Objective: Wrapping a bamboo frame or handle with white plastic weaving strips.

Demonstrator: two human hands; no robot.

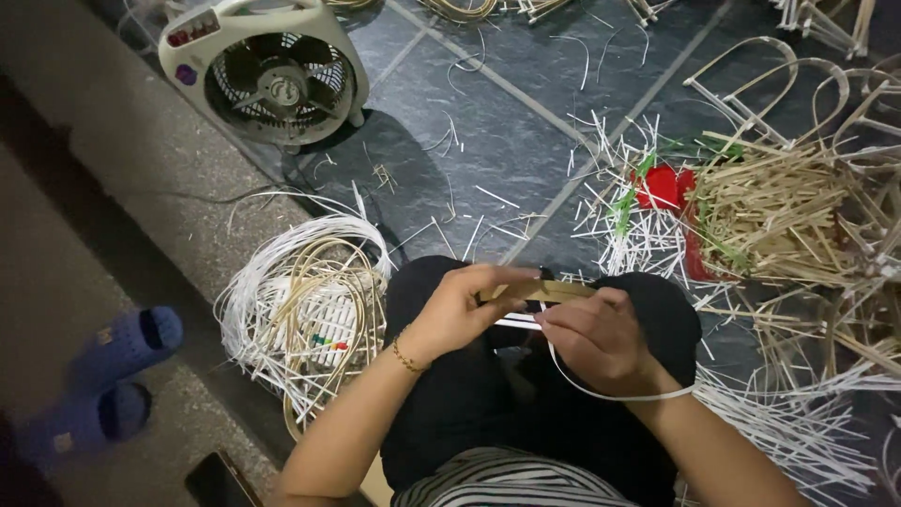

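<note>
The left hand [455, 305] and right hand [593, 338] pinch one flat tan strip [535, 292], fingers closed. A white strip [601, 392] loops under the right wrist.

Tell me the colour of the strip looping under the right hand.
White; the strip curves below the right hand, clearest in the head view.

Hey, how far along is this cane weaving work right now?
Done: several bent cane hoops lie on the floor at upper right. In hand: the left hand and right hand hold a tan cane strip with a white strip looping under the right wrist. Left: a full coil of white strips and a stick pile.
</note>
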